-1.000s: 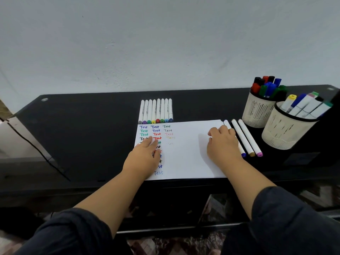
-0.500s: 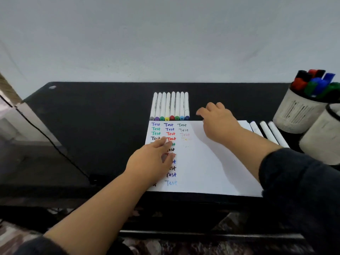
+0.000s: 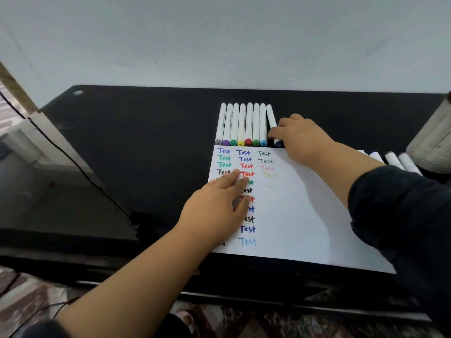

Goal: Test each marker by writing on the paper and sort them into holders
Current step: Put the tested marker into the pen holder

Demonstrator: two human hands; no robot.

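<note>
White paper (image 3: 292,215) lies under the left hand (image 3: 217,206), whose flat, straight fingers press it down over the columns of "Test" words. The right hand (image 3: 300,137) reaches past the paper's far edge and pinches the blue-capped marker (image 3: 272,123), which lies slightly askew just right of the row (image 3: 241,125) of seven markers; how the fingers curl under it is hard to see. To do this well, the pinch should close on the barrel alone and lift straight up, so the neighbours to its left stay aligned. The left palm should keep its weight on the sheet. More markers (image 3: 395,161) and a holder (image 3: 432,142) sit beyond the right forearm.
</note>
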